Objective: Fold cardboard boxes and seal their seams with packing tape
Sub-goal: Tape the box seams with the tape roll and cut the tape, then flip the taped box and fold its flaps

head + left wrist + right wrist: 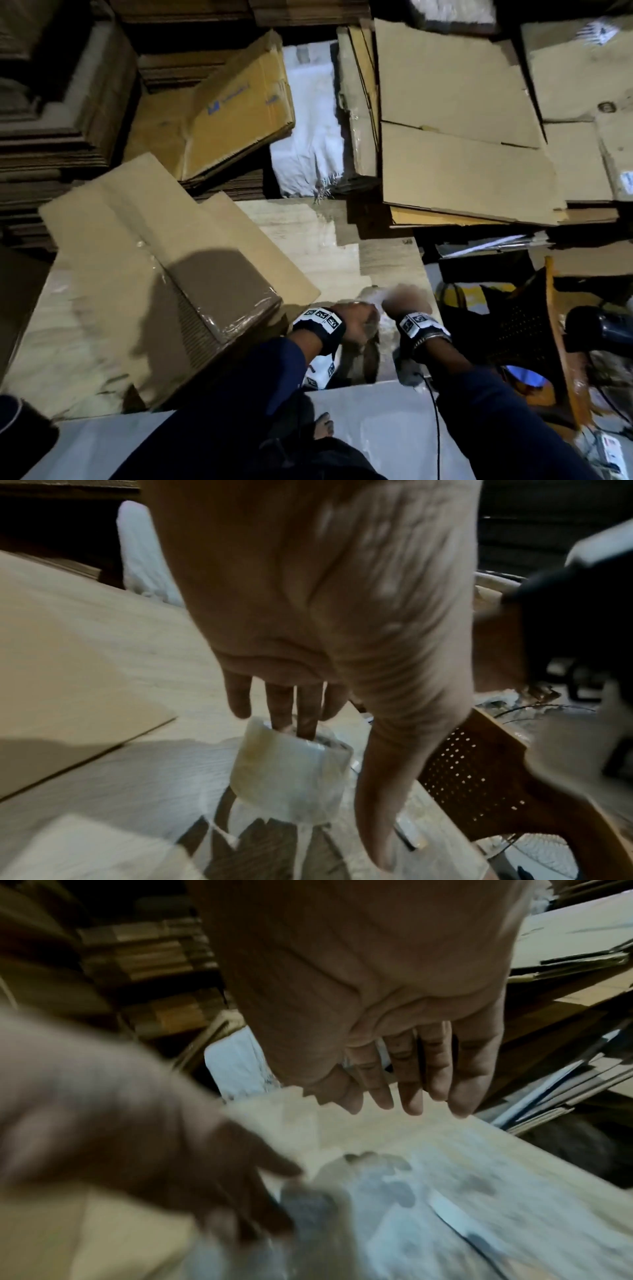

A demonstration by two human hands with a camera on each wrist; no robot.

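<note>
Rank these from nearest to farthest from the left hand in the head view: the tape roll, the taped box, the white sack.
1. Tape roll, held in the left hand.
2. Taped box, just left.
3. White sack, far up the table.

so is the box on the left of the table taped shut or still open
Taped shut, it seems: the box lies flat-sided on the table with glossy clear tape along its top seam and edge. Its far end cannot be seen.

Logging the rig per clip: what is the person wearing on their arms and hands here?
Both hands are bare: left hand, right hand. Dark blue long sleeves cover both arms. Each wrist carries a black band faced with white blocks bearing black square marker patterns. The right wrist also has a metal bracelet. A thin black cable hangs below it.
</note>
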